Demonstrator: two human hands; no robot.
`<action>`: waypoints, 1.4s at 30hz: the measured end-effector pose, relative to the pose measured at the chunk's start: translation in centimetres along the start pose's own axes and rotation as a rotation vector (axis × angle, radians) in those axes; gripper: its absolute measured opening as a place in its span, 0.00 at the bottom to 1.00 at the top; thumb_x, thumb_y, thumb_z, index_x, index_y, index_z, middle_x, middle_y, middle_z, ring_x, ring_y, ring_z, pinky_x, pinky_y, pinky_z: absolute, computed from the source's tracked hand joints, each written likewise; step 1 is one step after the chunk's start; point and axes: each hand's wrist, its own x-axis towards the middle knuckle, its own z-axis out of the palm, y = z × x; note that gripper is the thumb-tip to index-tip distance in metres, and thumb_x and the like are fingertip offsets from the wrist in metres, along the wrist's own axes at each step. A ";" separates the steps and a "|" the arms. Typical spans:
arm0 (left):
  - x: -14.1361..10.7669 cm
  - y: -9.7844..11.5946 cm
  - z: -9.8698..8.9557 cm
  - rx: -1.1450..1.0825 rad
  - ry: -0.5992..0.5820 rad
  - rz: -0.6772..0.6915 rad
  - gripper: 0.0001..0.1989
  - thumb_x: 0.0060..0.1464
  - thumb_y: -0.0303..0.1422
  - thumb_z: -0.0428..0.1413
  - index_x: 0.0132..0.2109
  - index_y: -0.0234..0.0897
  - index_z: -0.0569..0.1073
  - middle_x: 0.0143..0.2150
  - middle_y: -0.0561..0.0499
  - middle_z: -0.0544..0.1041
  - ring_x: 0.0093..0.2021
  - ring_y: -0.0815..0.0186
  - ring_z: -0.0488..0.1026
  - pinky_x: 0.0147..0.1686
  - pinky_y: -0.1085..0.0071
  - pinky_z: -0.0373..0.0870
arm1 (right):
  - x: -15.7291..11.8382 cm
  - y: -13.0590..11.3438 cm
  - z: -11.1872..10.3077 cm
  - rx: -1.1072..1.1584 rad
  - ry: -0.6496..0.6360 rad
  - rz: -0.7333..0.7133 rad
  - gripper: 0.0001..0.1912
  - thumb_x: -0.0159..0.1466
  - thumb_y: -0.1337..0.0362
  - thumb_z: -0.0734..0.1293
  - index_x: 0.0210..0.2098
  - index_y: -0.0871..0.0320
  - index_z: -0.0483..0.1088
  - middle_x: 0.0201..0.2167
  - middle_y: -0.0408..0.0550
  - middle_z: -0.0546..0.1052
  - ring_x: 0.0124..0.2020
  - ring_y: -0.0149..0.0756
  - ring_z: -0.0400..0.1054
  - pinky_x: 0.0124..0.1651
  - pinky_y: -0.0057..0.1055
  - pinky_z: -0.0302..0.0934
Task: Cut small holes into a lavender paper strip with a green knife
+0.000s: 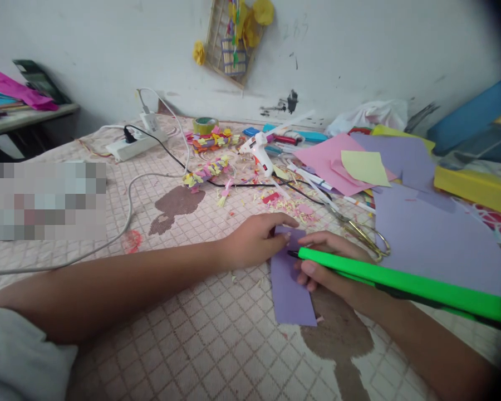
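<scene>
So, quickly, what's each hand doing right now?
Left hand: on the far part of the purple paper strip; pinching or pressing, can't tell.
Right hand: seemingly closed around a long green object.

The glue gun (259, 153) lies behind the paper strip (290, 303).

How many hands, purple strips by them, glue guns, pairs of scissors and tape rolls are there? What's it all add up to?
Hands: 2, left hand and right hand
Purple strip: 1
Glue gun: 1
Scissors: 1 pair
Tape roll: 1
Total: 6
</scene>
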 end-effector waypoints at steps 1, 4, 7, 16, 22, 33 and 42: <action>0.0 0.0 0.0 -0.015 0.013 -0.034 0.18 0.55 0.30 0.51 0.53 0.35 0.68 0.35 0.51 0.73 0.32 0.68 0.67 0.34 0.71 0.64 | 0.0 0.1 0.1 0.011 0.014 -0.007 0.16 0.55 0.59 0.72 0.41 0.54 0.69 0.24 0.43 0.78 0.23 0.31 0.73 0.23 0.22 0.68; 0.1 0.2 -0.1 -0.051 0.025 -0.098 0.16 0.55 0.31 0.51 0.51 0.33 0.68 0.34 0.51 0.72 0.33 0.67 0.68 0.33 0.71 0.64 | 0.2 0.4 -0.1 0.029 -0.001 0.022 0.14 0.56 0.58 0.72 0.38 0.54 0.67 0.28 0.45 0.79 0.26 0.31 0.74 0.26 0.23 0.69; 0.1 0.4 -0.3 -0.077 -0.019 -0.075 0.08 0.57 0.30 0.50 0.43 0.34 0.70 0.37 0.50 0.73 0.35 0.67 0.69 0.35 0.71 0.65 | 0.4 0.6 -0.5 0.028 -0.060 0.035 0.13 0.58 0.56 0.71 0.37 0.55 0.67 0.30 0.47 0.80 0.27 0.32 0.74 0.27 0.24 0.69; -0.1 0.6 -0.4 0.011 -0.050 -0.042 0.06 0.58 0.30 0.47 0.42 0.38 0.66 0.32 0.54 0.71 0.33 0.68 0.67 0.34 0.70 0.63 | 0.3 0.1 -0.2 0.073 -0.020 0.066 0.16 0.55 0.53 0.72 0.36 0.55 0.68 0.28 0.47 0.80 0.26 0.31 0.75 0.27 0.23 0.70; 0.0 0.3 -0.3 0.007 -0.042 -0.039 0.06 0.58 0.29 0.47 0.41 0.37 0.66 0.34 0.52 0.72 0.34 0.67 0.68 0.35 0.70 0.64 | 0.4 0.4 -0.2 0.033 -0.023 0.066 0.16 0.55 0.53 0.72 0.36 0.55 0.68 0.28 0.47 0.79 0.27 0.31 0.74 0.27 0.23 0.69; 0.0 0.2 -0.2 -0.009 -0.032 -0.051 0.06 0.58 0.29 0.47 0.42 0.37 0.66 0.36 0.52 0.72 0.36 0.67 0.68 0.37 0.69 0.64 | 0.3 0.5 -0.2 0.026 -0.018 0.070 0.18 0.54 0.52 0.72 0.38 0.55 0.68 0.30 0.46 0.79 0.27 0.31 0.74 0.26 0.23 0.68; 0.0 0.3 -0.3 -0.021 -0.032 -0.051 0.06 0.57 0.28 0.47 0.41 0.36 0.67 0.35 0.51 0.72 0.36 0.67 0.68 0.37 0.69 0.65 | 0.4 0.5 -0.3 0.008 -0.030 0.072 0.17 0.54 0.53 0.72 0.38 0.55 0.68 0.30 0.46 0.79 0.28 0.31 0.74 0.27 0.23 0.69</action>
